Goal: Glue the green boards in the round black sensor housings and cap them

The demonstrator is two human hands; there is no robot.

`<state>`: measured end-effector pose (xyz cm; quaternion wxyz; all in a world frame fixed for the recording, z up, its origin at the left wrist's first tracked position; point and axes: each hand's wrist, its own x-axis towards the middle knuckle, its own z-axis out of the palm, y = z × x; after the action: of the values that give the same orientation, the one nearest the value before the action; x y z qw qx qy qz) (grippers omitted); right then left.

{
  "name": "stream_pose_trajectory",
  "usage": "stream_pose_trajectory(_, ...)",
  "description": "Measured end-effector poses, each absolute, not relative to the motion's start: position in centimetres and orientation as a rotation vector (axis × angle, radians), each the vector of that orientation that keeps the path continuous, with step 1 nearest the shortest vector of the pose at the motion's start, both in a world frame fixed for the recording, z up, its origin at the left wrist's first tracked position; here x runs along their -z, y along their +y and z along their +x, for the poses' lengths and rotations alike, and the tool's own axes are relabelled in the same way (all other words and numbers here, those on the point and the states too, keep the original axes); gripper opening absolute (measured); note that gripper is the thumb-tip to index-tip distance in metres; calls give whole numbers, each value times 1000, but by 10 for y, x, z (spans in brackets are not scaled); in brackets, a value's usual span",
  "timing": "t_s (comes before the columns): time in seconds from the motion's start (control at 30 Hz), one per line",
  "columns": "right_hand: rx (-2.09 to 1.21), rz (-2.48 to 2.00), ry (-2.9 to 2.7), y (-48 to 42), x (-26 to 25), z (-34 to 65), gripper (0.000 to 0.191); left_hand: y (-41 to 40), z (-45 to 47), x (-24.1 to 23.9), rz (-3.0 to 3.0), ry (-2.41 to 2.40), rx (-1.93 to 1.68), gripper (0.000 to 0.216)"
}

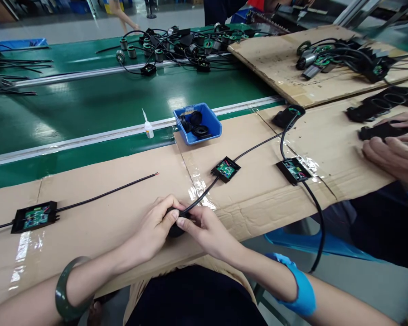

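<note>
Cardboard (98,226) stretches from nine to two o'clock. A blue bin (213,123) sits at twelve. The left hand (160,222) and right hand (209,231) grip a black part (175,232) in curled fingers near the cardboard's six o'clock edge. A circuit box (226,170) lies towards one o'clock, its black cable (202,196) running to the hands.

The counter (98,231) is covered with brown cardboard (255,194), with shiny clear tape (23,246) stuck on it. Behind it is a long, flat, green belt (105,104) with pale metal strips (88,141) running along it. The floor (68,25) is smooth and grey, both far away and under the counter. A blue plastic seat (292,241) is down low on the right. Slanted metal bars (355,13) are at the top right. Light makes white shiny spots (177,102) on the green belt
</note>
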<state>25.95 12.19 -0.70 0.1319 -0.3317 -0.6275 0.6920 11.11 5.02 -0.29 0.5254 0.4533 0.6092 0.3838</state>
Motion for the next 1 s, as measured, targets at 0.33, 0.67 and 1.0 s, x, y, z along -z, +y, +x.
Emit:
stream_pose_trajectory(0.33,-2233,-956,-1772,129,11,261,41,53,110,4,1039,1459,-936,25)
stream_pose_trajectory(0.67,-2268,-940,-1795,134,10,263,40,54,108,2,1043,1440,-934,24)
stream_pose_trajectory(1.0,-2279,-875,-1814,132,18,256,54,50,109,4,950,1453,-1003,31)
